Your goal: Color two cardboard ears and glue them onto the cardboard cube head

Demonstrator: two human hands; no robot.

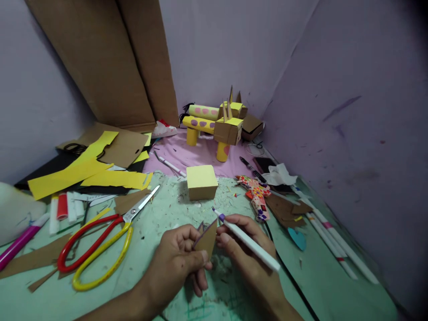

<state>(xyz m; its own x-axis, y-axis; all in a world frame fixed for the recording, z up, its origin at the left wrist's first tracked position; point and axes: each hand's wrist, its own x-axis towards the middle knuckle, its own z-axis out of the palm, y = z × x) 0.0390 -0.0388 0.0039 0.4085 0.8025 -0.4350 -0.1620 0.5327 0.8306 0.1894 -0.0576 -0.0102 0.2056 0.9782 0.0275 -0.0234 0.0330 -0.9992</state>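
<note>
Between the thumb and fingers of my left hand [183,256] is a small pointed cardboard piece [207,240], with a purple line along one edge. A second pointed tip shows just behind it. My right hand [249,254] holds a white marker [249,240] with a purple collar, its tip pointing up and left past the cardboard's point. Both hands are close together over the green tabletop. Just beyond them sits a small cardboard box [202,183] with a yellow top. Large scissors [110,243] with red and yellow handles lie partly open to the left.
Two cardboard animal figures [214,127] stand at the back on pink cloth. Yellow paper strips [76,176] and cardboard scraps lie left. A hot glue gun [256,194] with flowered covering lies right, its black cord running forward. Several markers [334,240] line the right edge.
</note>
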